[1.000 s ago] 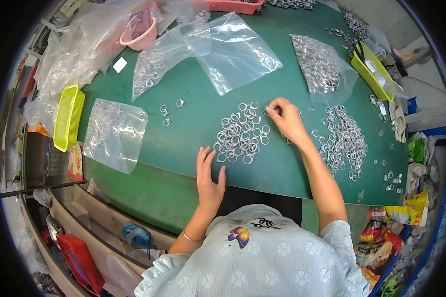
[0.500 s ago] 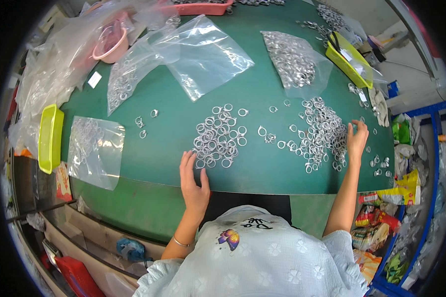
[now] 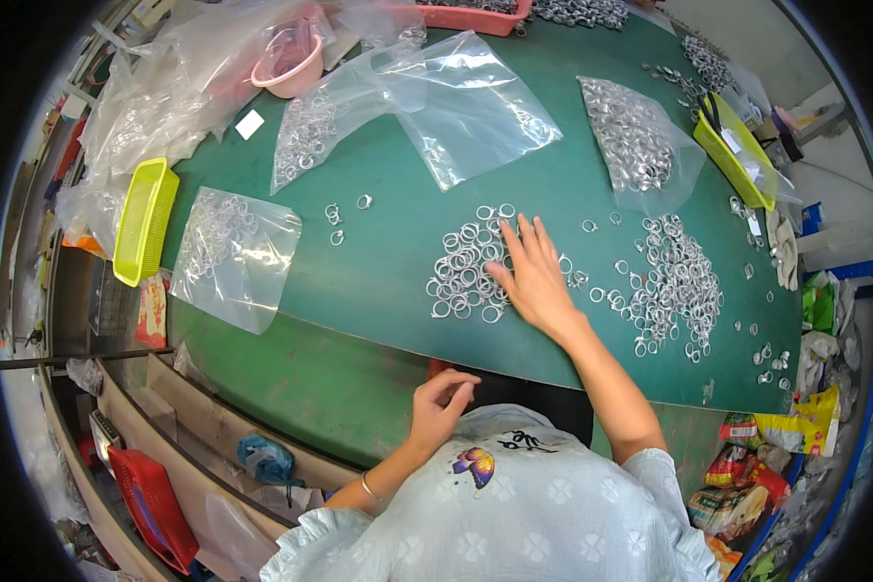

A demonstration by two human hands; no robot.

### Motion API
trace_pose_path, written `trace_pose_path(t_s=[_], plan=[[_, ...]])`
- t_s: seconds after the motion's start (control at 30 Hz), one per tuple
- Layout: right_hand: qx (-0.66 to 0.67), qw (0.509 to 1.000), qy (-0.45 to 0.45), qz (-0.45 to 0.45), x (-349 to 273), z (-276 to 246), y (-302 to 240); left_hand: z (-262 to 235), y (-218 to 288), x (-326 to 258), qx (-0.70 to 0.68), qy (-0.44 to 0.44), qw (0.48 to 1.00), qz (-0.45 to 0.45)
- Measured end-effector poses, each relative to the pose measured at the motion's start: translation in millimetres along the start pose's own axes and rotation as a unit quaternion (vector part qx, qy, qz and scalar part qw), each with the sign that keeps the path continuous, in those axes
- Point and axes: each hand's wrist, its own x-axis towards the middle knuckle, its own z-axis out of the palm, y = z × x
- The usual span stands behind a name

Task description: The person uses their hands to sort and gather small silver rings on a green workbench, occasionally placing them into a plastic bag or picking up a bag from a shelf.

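Note:
My right hand (image 3: 536,279) lies with fingers spread on the right side of the middle pile of silver-coloured metal rings (image 3: 461,267), its fingertips and thumb touching or just above the rings. Drawn back in front of my body, off the table's near edge, my left hand (image 3: 442,405) has its fingers curled in. What it holds, if anything, is hidden. A second, larger pile of rings (image 3: 677,281) spreads to the right of my right forearm. A few loose rings (image 3: 589,226) lie between the two piles.
A clear bag of rings (image 3: 233,257) lies at left near a yellow-green basket (image 3: 145,223). Farther back are a large clear bag (image 3: 480,107), a full bag of rings (image 3: 635,141), a pink bowl (image 3: 296,78) and another yellow-green basket (image 3: 732,155). Snack packets (image 3: 742,451) fill a shelf at right.
My right hand has moved left from the right pile to the middle pile and opened out. My left hand has pulled back from the middle pile toward my body and curled. The view has shifted.

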Motion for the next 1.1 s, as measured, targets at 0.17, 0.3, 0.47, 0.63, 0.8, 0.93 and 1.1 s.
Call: trace_pose_path(t_s=[0.17,0.3,0.47,0.63,0.8,0.93,1.1], plan=[[0.033,0.998,-0.023,-0.049,-34.2,2.2,-10.0,1.5,28.7,37.2,0.421,0.102,0.873,0.225],[0.066,0.993,0.061,-0.072,-10.1,4.0,-6.8,-2.0,33.0,83.5,0.352,0.084,0.901,0.237],[0.021,0.994,0.001,-0.106,15.3,12.7,4.9,11.3,25.9,73.7,0.269,0.103,0.928,0.237],[-0.018,0.996,-0.019,-0.086,-30.6,5.5,-19.5,3.3,17.7,52.1,0.386,0.082,0.893,0.216],[0.016,0.994,0.053,-0.096,-39.1,15.2,-18.8,-1.5,21.2,75.3,0.533,0.047,0.833,0.143],[0.067,0.985,0.134,-0.081,-38.4,15.4,-10.7,-9.9,19.3,115.7,0.545,0.058,0.821,0.159],[0.180,0.974,0.134,-0.021,-31.9,7.7,3.1,4.5,22.5,130.4,0.478,-0.016,0.857,0.191]])
